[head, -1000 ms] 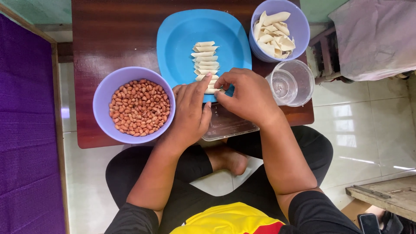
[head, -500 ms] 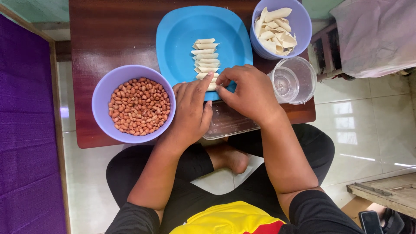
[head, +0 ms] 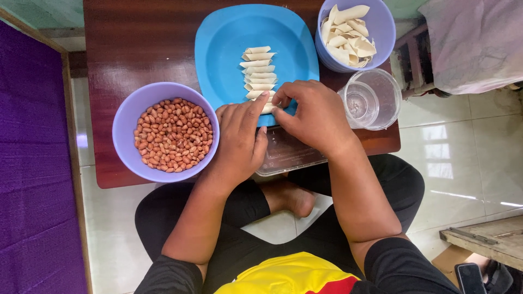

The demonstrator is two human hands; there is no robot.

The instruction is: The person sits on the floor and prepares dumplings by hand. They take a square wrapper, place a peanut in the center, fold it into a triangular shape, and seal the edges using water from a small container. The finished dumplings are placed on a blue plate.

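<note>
Your grip pinches one small pastry roll (head: 267,107) between left hand (head: 239,136) and right hand (head: 313,117) at the blue plate's (head: 223,49) near edge; about seven finished rolls (head: 259,71) lie lined up, many wrappers (head: 346,35) left.

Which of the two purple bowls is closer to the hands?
The peanut bowl, beside the left hand. The other purple bowl, holding pale dough pieces, sits farther off at the table's far right corner.
</note>
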